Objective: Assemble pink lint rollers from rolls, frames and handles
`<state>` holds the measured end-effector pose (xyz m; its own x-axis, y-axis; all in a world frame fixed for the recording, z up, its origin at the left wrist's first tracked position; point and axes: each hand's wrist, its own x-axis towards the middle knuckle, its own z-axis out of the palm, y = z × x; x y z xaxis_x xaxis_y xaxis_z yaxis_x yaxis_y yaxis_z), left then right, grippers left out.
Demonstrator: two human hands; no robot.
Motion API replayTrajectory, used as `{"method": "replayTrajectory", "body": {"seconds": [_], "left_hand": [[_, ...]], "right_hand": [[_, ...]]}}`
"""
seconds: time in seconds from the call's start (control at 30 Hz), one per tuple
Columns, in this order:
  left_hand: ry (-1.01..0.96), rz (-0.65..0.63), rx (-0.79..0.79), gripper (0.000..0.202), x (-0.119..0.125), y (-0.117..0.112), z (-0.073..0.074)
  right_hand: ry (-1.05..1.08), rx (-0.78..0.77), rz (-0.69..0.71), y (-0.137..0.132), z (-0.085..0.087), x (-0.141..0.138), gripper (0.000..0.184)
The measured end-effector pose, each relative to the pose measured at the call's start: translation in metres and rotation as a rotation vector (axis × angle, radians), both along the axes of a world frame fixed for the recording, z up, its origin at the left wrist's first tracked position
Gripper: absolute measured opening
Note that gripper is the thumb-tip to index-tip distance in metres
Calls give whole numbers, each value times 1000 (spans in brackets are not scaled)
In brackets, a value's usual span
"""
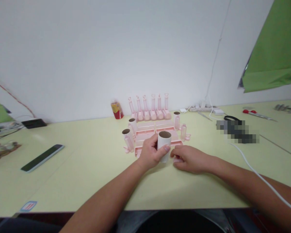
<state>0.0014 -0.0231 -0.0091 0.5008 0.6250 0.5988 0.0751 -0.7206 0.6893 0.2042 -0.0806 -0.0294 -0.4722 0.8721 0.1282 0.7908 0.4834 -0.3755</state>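
Note:
My left hand is wrapped around a white cardboard tube, held upright with its brown open end facing up. Just to the right, my right hand has its fingers curled low over the table. Something small and pale pinkish shows beneath those fingers, too covered to name. Behind my hands lie open pink plastic cases, partly hidden by the left hand. Around them stand more cardboard tubes, one at the left, and small clear pink bottles, one at the right.
Against the wall is a row of pink bottles and rolls, beside a red and yellow can. A phone lies left. On the right are a power strip, tweezers, a blurred dark object and a white cable.

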Motion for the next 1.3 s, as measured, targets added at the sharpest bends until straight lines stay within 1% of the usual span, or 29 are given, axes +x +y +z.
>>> {"method": "replayTrajectory", "body": {"seconds": [0.13,0.23,0.37,0.7,1.03,1.13,1.17,1.27,1.3], "left_hand": [[18,10,-13,37,0,-1,0],[27,19,-10,37,-1,0,0],[31,24,3,35,-1,1,-2],[23,12,-51,35,-1,2,-7],[15,-12,-43,34,-1,3,-6],[13,-2,-37,34,-1,2,-6],[13,-4,-35,34,-1,2,-5],[12,-18,-31,34,-2,1,-5],[13,-23,-33,34,-2,1,-5]], "right_hand": [[-9,41,-2,1,-2,1,20],[-1,17,0,1,-3,2,21],[7,-3,-1,1,-2,2,18],[-12,-28,20,1,-3,-1,10],[-43,6,7,-1,-4,-2,10],[-18,23,10,-1,-4,-2,16],[-12,27,10,-1,-3,-3,16],[12,29,-7,-1,-3,-3,5],[29,29,-15,-1,-3,-4,4]]}}
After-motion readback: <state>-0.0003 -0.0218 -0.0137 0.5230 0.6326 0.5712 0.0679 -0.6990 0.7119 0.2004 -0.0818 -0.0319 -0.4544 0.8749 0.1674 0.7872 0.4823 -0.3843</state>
